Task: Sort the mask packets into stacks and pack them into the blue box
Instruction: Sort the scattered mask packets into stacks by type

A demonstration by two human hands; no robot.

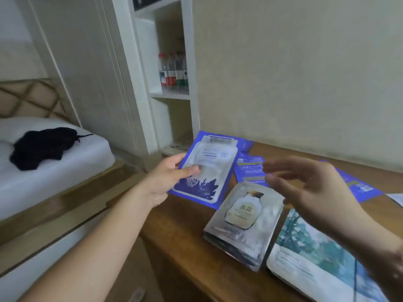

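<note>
Sorting under way, packing not begun as far as visible. No blue box in frame.

Left hand (pixel 165 182): grip closed on 1 blue packet (pixel 202 168), thumb on its face, fingers behind; packet held off the counter (pixel 181 232) edge, tilted.

Right hand (pixel 309 186): fingers spread and loose, holding nothing, motion-blurred, hovering right of the held packet.

Below and between the 2 grips: silver stack (pixel 242 227), several packets deep, bottle print on top. Below the right grip: teal packets (pixel 316 253), count not readable. Beyond the right grip: loose blue packets (pixel 250 168), lying unstacked, backs up.

Judgement: 2 sorts gathered, blue sort incomplete; boxing all left.

Surface: wooden counter against a pale wall. Room: bed (pixel 54 166) with a dark garment (pixel 41 147) left of the left grip; white shelf (pixel 170 62) holding bottles (pixel 173 70).
</note>
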